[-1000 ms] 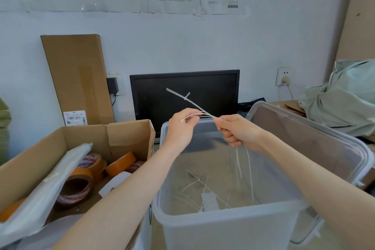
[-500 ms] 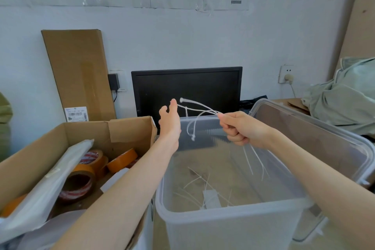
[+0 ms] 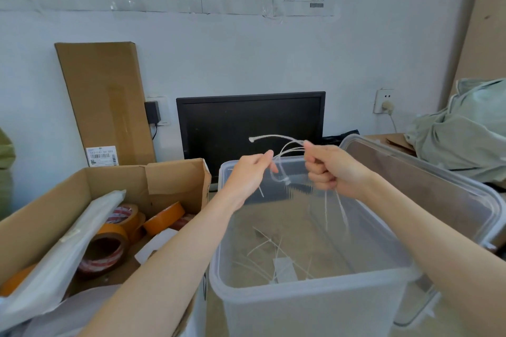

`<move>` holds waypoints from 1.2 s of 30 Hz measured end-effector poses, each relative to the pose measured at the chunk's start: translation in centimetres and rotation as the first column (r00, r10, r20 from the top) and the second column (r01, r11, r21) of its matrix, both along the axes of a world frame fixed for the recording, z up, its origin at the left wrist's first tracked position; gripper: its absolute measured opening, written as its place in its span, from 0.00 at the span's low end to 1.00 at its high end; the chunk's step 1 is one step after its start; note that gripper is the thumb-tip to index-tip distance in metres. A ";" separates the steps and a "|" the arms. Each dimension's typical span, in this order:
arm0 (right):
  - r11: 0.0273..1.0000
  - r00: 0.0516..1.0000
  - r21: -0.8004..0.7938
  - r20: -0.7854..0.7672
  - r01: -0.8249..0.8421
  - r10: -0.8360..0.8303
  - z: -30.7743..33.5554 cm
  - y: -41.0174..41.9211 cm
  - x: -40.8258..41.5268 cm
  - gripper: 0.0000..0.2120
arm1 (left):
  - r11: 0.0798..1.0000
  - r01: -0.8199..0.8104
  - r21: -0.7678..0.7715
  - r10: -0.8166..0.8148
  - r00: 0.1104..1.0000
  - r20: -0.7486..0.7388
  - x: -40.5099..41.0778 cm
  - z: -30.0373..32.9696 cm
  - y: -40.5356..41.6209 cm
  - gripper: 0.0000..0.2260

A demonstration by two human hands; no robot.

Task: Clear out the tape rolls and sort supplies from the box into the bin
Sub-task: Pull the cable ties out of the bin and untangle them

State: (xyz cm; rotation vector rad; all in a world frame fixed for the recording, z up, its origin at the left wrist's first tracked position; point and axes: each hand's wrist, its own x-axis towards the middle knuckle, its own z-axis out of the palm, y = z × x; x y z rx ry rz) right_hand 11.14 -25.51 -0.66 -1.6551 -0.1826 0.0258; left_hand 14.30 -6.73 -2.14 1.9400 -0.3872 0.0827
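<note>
**Springy zip ties held over the bin**

We have a small bunch of thin white plastic zip ties (image 3: 284,145) above the clear plastic storage bin (image 3: 309,286). Our right hand (image 3: 332,169) is closed in a fist around the middle of the bunch, heads arcing out to the left and tails hanging down into the bin's mouth. Our left hand (image 3: 250,175) has its fingers curled loosely at one looped tie; whether it truly pinches that tie we cannot tell.

We judge these ties nearly weightless, smooth and springy: they bend readily but flick back, and loose ends snag one another. Gripping mid-length as a bundle looks best, since single strands slip easily. More ties and a slip of white paper (image 3: 284,271) already lie on the bin floor.

In the brown cardboard box (image 3: 175,180) to the left, orange and red-printed tape rolls (image 3: 109,249) lie beside a long white plastic-wrapped packet (image 3: 68,249).
</note>
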 end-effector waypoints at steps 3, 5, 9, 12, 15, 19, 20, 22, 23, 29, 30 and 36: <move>0.947 0.974 0.253 0.057 0.199 -0.220 0.1 -0.5 0.3 0.21 | 0.992 -0.077 0.102 0.063 0.989 0.135 0.1 -0.3 -0.4 0.17; 0.875 0.930 0.363 0.058 0.320 -0.364 0.0 -0.8 0.4 0.21 | 0.971 -0.232 0.062 0.220 0.963 0.158 0.6 -0.1 -0.4 0.14; 0.704 0.849 0.544 -0.032 0.457 -0.527 0.1 -1.3 0.7 0.22 | 0.910 -0.384 -0.159 0.390 0.921 0.010 1.3 -0.1 0.7 0.09; 0.735 0.870 0.531 -0.006 0.421 -0.493 0.0 -1.4 0.7 0.20 | 0.945 -0.290 -0.151 0.298 0.954 0.033 1.4 -0.3 0.3 0.07; 0.824 0.910 0.455 0.066 0.338 -0.409 -0.2 -1.2 0.8 0.20 | 0.987 -0.136 -0.084 0.146 0.979 0.139 1.0 -0.5 -0.4 0.09; 0.894 0.953 0.382 0.092 0.235 -0.290 -0.1 -0.4 0.7 0.14 | 0.997 0.040 0.066 -0.054 0.973 0.224 0.5 -0.8 -0.4 0.11; 0.907 0.962 0.367 0.094 0.206 -0.256 -0.1 -0.3 0.7 0.14 | 0.993 0.077 0.093 -0.096 0.970 0.223 0.4 -0.9 -0.5 0.11; 0.933 0.974 0.319 0.096 0.167 -0.206 -0.1 -0.1 0.6 0.18 | 0.985 0.119 0.123 -0.144 0.964 0.224 0.3 -0.9 -0.5 0.11; 0.943 0.975 0.288 0.095 0.166 -0.200 -0.1 0.1 0.6 0.19 | 0.983 0.126 0.131 -0.154 0.960 0.232 0.3 -0.9 -0.6 0.11; 0.948 0.963 0.213 0.080 0.235 -0.256 -0.4 0.3 0.6 0.11 | 0.970 0.182 0.163 -0.218 0.945 0.244 -0.2 -0.9 -0.6 0.11; 0.946 0.962 0.217 0.082 0.240 -0.262 -0.3 0.3 0.5 0.09 | 0.968 0.181 0.175 -0.220 0.946 0.238 -0.2 -0.9 -0.6 0.11; 0.959 0.974 0.225 0.105 0.173 -0.200 -0.3 0.2 0.6 0.04 | 0.970 0.169 0.174 -0.201 0.962 0.184 0.0 -0.8 -0.4 0.11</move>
